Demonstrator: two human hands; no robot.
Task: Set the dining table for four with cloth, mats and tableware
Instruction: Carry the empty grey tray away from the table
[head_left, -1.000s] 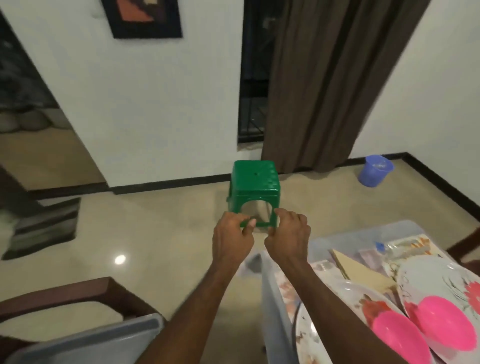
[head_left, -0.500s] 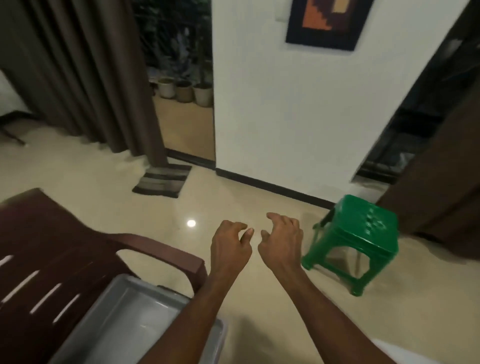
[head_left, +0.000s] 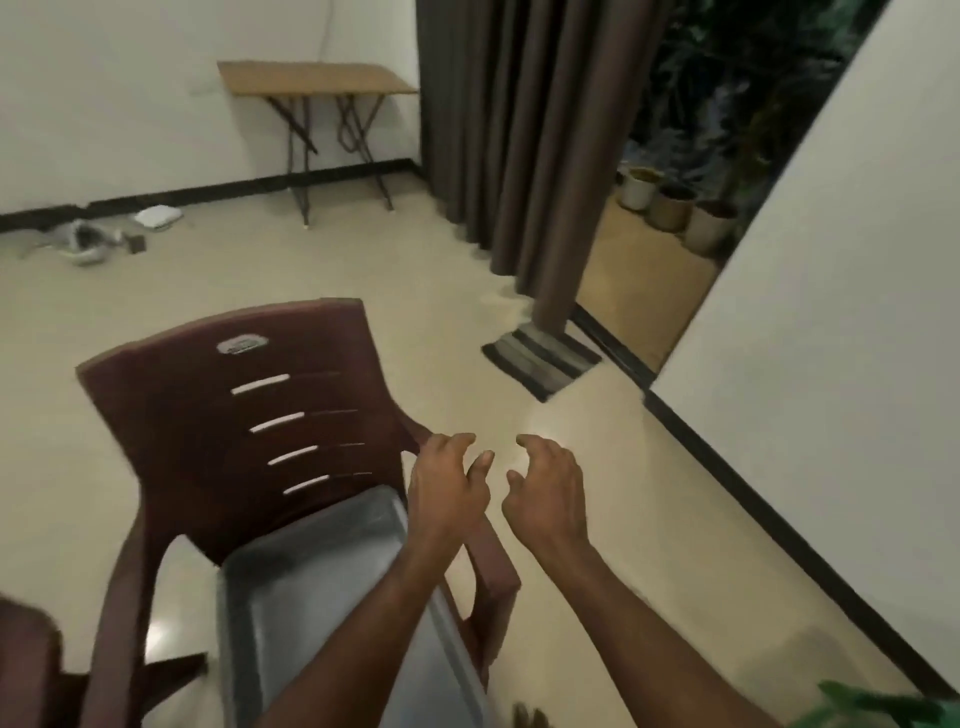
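Now that I have swung round from the table, the plates and pink bowls that lay just to the right of my hands a second ago are out of sight, and so is the green stool I faced. My left hand and right hand hang close together in front of me, fingers loosely curled and holding nothing. Below and left of them sits a brown plastic chair with a grey tray on its seat, my left forearm passing over it. No cloth, mats or tableware show. I judge I am turning to fetch the next thing, perhaps from that tray, though its visible part looks bare.
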